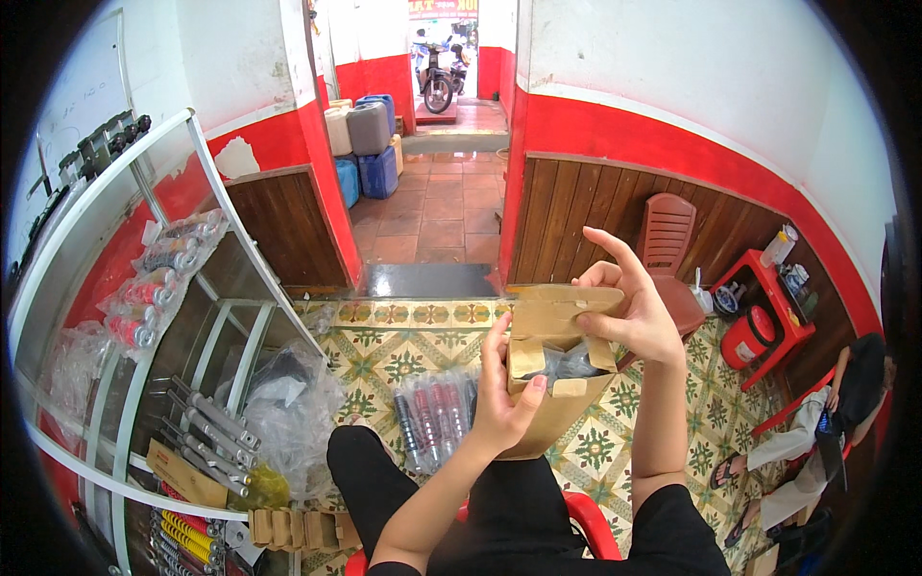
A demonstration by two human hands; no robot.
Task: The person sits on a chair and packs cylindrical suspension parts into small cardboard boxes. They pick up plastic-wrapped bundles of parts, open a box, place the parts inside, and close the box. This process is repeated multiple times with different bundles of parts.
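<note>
I hold a brown cardboard box in front of me, its top flaps open. My left hand grips the box from the side and below. My right hand holds the upper flap back, index finger pointing up. Inside the opening a dark part wrapped in clear plastic shows. Below the box, on the patterned tile floor, lie plastic-wrapped shock absorbers with red and black springs.
A white metal shelf on the left holds wrapped shock absorbers, silver rods and yellow springs. A red plastic chair, a red stool with bottles and a red bucket stand right. Another person sits at far right. I sit on a red seat.
</note>
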